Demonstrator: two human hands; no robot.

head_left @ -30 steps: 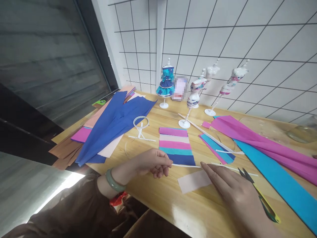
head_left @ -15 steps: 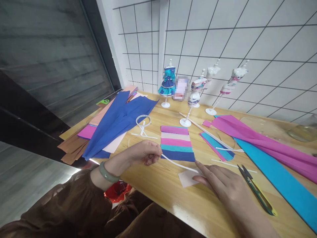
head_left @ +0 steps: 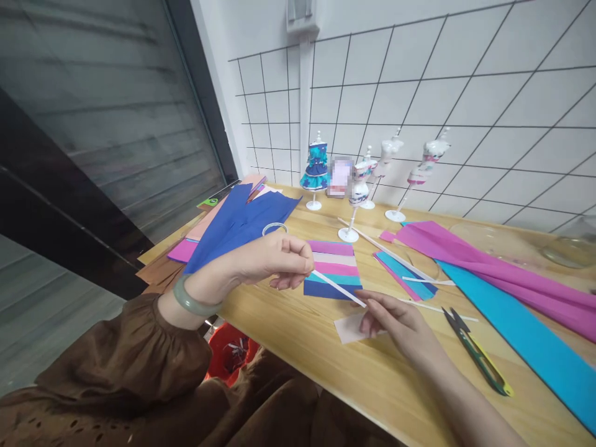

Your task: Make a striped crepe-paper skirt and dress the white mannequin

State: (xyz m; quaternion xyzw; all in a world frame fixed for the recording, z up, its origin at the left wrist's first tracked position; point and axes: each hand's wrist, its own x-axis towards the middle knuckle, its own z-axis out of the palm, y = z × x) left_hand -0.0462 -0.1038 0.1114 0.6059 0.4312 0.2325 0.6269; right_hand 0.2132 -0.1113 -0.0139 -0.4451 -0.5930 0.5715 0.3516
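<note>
Between my two hands a narrow white tape strip (head_left: 338,287) is pulled straight, slanting down to the right. My left hand (head_left: 282,259) is closed, its fingertips pinching the upper end. The lower end is pinched between the thumb and fingers of my right hand (head_left: 395,320). Beneath the strip lies a panel of pink, pale, teal and blue bands (head_left: 333,268), partly covered by my left hand. A pale pink paper square (head_left: 348,330) is on the table under my right hand. Behind my left hand shows part of a tape roll (head_left: 274,227).
Yellow-handled thread snips (head_left: 479,357) lie right of my right hand. Blue sheets (head_left: 233,226) are at left; pink (head_left: 488,257) and turquoise lengths (head_left: 516,338) at right. Small dress forms (head_left: 358,186) stand near the wall. A red bin (head_left: 230,351) sits below the table edge.
Both hands have lifted with the strip, which has gone from slack and curved to taut. My right hand has turned from lying near the paper square to a pinch. The view has tilted up.
</note>
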